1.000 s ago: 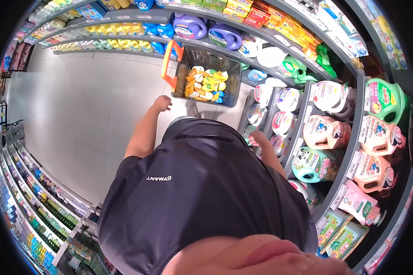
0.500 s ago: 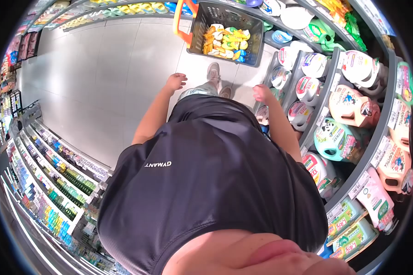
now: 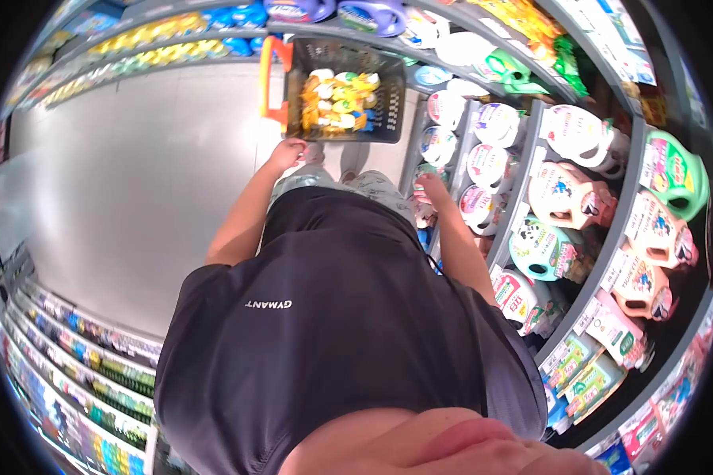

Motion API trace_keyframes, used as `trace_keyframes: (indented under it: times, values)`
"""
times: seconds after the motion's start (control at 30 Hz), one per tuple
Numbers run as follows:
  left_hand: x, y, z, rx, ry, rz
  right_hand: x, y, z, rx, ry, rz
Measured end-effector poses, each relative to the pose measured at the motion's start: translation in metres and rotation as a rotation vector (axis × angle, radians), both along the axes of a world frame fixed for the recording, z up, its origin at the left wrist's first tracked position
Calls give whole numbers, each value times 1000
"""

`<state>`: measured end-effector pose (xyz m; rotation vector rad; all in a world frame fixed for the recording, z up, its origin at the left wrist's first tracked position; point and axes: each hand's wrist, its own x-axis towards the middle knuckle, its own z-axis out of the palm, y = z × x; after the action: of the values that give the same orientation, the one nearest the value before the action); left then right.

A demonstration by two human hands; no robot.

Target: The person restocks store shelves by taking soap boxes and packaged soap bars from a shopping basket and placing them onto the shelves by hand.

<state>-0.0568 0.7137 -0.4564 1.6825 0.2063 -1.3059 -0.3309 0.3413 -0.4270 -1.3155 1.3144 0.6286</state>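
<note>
My left hand hangs just below the near left corner of a dark shopping basket, its fingers loosely bent and nothing seen in them. The basket has an orange handle on its left side. Inside lie several yellow, orange and white packages, with a bit of blue at one end. On the other side, my right hand hangs beside the lower shelf bottles, loosely curled and holding nothing I can see. Whether it touches the white bottle near it, I cannot tell.
Tiered shelves on the right carry white detergent jugs, pink jugs and a teal jug. Purple bottles stand on the shelf ahead. Pale floor stretches left, with another shelf behind it.
The basket now appears nearer to my body and further left in view. My left hand has come close below it. The right-hand shelves have shifted left and my feet have changed position.
</note>
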Motion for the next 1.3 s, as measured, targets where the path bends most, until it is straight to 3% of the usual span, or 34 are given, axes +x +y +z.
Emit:
trace_keyframes:
  times: [0.17,0.43,0.57,0.7,0.73,0.77,0.97,1.07,1.1,1.2,1.23,1.3]
  values:
    - [35,-16,7,-2,7,-80,27,3,16,-45,-40,-54]
    - [55,-27,7,44,4,-132,52,-25,-7,-34,-27,-21]
    - [59,-33,-8,5,-19,-113,60,-56,-26,45,-157,164]
    - [44,-41,0,105,-49,-87,63,-95,-60,201,-372,135]
    - [42,-47,5,142,-45,-66,87,-96,-18,273,-254,-19]
    - [39,-50,4,157,-53,-61,94,-100,-8,272,-262,10]
    - [15,-62,3,213,-34,1,123,-121,-2,298,-169,65]
    - [0,-62,-27,153,-147,-121,148,-121,-43,400,-80,41]
    - [3,-78,-10,183,-62,15,150,-120,-59,428,-36,24]
    - [-13,-84,-88,148,-131,135,174,-106,-86,533,28,-115]
    - [-3,-98,-84,150,-18,131,180,-103,-106,599,47,-165]
    - [7,-118,-109,185,-56,128,197,-89,-157,606,72,-204]
